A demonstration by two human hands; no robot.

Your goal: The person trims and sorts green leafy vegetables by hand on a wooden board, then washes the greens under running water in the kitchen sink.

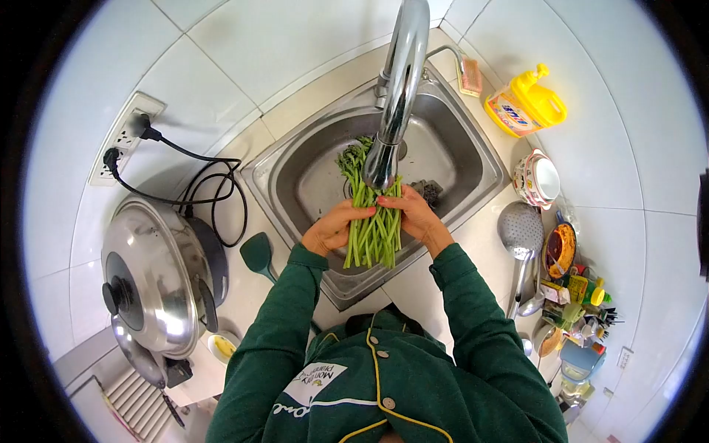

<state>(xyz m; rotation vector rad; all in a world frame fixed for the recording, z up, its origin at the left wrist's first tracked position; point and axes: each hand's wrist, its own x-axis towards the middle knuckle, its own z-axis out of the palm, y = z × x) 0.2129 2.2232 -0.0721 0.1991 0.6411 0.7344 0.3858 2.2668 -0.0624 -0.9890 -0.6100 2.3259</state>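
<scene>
Both my hands grip a bunch of long green leafy stems [373, 232] over the sink [295, 188]. My left hand [336, 227] closes round the bunch from the left, thumb on top. From the right, my right hand [419, 214] holds it the same way. The cut stem ends point toward me, and the leafy tops lie farther back in the basin. Directly above the bunch hangs the chrome faucet [391, 122], whose head hides part of the stems. A dark, crumpled scrubber [428, 192] lies in the basin just beyond my right hand.
A large lidded steel pot [151, 277] stands at left, with cords running to a wall socket [127, 139]. A green spatula [257, 252] lies beside the sink. At right are a yellow detergent bottle [524, 103], stacked bowls [537, 179], a skimmer [521, 229] and several condiments.
</scene>
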